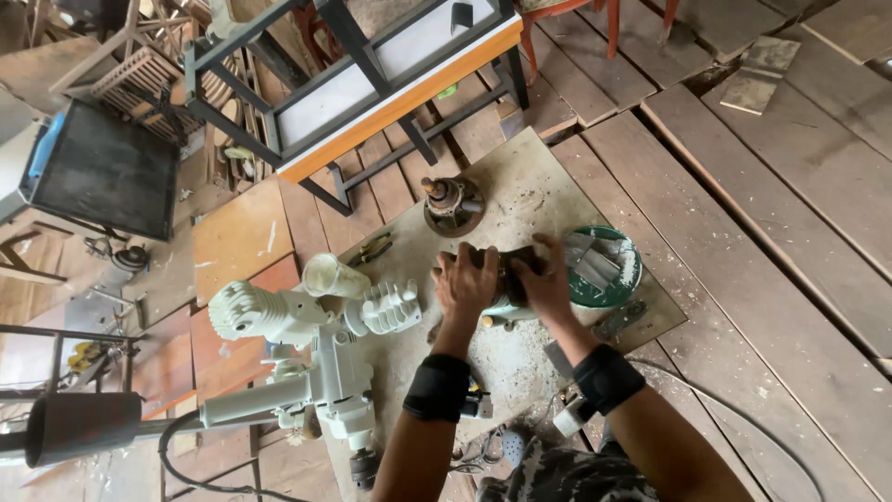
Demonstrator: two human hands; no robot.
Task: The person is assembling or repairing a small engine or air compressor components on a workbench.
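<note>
Two forearms with black wrist bands rise from the bottom edge at six o'clock. Left hand (465, 282) and right hand (544, 279) lie side by side, both closed over a dark metal part (506, 265) near the middle of a dusty board (520, 191) on the plank floor (790, 279). Touching the right hand at three o'clock stands a green bowl (609, 293) holding grey metal pieces. At twelve o'clock from the hands stands a rusty round part (452, 204). At nine o'clock lies a pale grey machine (316, 344) with a clear plastic cup (333, 276) just above it.
</note>
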